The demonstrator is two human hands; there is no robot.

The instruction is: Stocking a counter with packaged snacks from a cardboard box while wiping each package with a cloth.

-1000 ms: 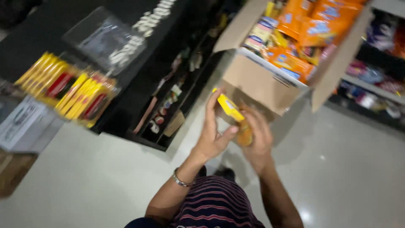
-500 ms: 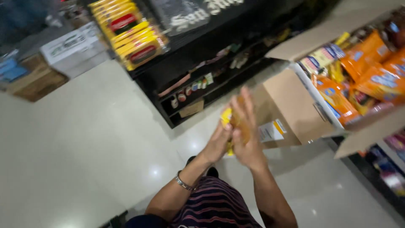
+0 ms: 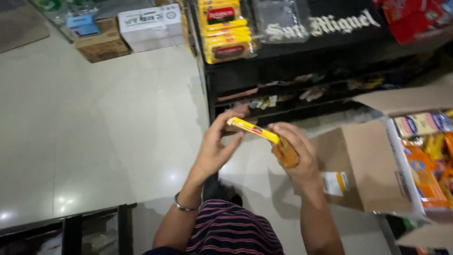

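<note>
- Since half a second ago your view has swung: the box point(image 3: 377, 165) now sits right of your hands instead of far right above them, and the black shelf point(image 3: 302, 61) fills the far side; your hands have dropped lower in frame, packet still between them.
- Left hand point(image 3: 214, 151): fingers curled, thumb and fingertips pinching the packet's left end.
- Right hand point(image 3: 297, 156): fingers wrapped round the packet's right end and an orange-brown part below it.
- Packet point(image 3: 252, 130): yellow, slim, held in the air between both hands, over the floor point(image 3: 94, 132), near the shelf's low tier, left of the box.
- Handling, as a judgement: looks light, thin film wrap, likely slippery and crushable; hold it by both ends or flat along the long edges, with no squeeze in the middle.
- Hard to make out: whether the orange-brown part is the same packet or a second one; your right palm hides it.
- Box is cut off at the right edge; the snack bags point(image 3: 424, 174) inside are only partly visible.
- Low shelf tiers are dark, goods there unclear.
- Your wrist shows a bracelet point(image 3: 181, 205).
</note>
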